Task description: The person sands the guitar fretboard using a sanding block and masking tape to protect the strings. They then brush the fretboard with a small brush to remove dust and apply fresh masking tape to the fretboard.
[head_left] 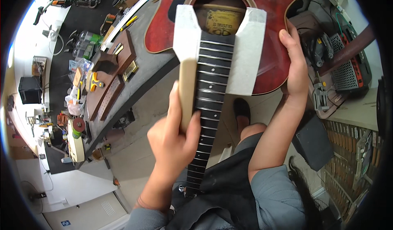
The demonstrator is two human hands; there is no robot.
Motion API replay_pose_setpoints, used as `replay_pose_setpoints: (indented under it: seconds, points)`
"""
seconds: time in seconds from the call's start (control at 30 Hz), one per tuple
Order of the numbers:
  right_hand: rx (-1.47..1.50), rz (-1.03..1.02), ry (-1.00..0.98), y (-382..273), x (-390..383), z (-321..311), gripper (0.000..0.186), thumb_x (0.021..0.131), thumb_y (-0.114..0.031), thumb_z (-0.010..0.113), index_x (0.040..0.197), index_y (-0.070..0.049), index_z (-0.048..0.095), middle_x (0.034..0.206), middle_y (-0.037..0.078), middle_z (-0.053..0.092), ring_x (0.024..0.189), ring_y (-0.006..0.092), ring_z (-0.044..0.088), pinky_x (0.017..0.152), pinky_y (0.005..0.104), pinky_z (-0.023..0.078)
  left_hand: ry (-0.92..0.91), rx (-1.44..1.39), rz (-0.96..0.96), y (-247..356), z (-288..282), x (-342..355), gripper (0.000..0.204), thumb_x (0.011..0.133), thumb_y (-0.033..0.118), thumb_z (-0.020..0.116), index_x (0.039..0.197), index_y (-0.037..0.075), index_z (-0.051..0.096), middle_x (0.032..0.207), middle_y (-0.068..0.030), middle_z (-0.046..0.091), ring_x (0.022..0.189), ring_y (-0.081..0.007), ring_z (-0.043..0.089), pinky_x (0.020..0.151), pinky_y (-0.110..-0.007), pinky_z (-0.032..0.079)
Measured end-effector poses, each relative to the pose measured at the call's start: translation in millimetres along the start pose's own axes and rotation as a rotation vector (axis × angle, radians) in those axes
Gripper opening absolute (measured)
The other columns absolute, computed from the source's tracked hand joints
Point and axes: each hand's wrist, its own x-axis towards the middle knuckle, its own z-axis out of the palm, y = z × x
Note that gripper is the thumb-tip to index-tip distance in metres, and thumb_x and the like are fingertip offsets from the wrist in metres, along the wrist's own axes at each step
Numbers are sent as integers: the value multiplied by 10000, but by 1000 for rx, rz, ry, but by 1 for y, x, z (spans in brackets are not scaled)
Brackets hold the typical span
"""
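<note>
A red acoustic guitar [272,50] is held with its body away from me and its neck running toward me. White protective sheets [247,56] cover the top on both sides of the fretboard's end, below the soundhole. My left hand [174,134] is closed around a long pale wooden block [188,89], which lies along the left edge of the black fretboard [211,87]. Its thumb is beside the frets. My right hand [295,62] grips the guitar body's right edge, thumb on the top; its other fingers are mostly hidden behind the body.
A grey-topped workbench [143,52] curves along the left, with brown wooden boards [118,56], a yellow clamp [96,83], plastic bottles [86,42] and small tools. On the right stand a grey perforated machine [344,62] and a rack of wooden-handled tools [344,138].
</note>
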Motion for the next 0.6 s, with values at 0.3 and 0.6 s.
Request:
replay_pose_setpoints:
  seconds: [0.3,0.6]
  points:
    - [30,-6,-41,0,1,-2,625,1160,-308,579,1701,-13,473,1556,138,673,1382,226,688,1169,374,539,71,40,-9,9,14,52,715,988,186,809,1658,57,595,716,-166,720,593,-370,716,581,-456,549]
    - [133,35,-43,-2,-2,4,673,1139,-326,621,1712,7,501,1640,122,613,1492,206,582,1263,351,417,78,108,0,14,18,83,747,987,196,810,1678,40,572,726,-168,723,574,-358,706,584,-450,548]
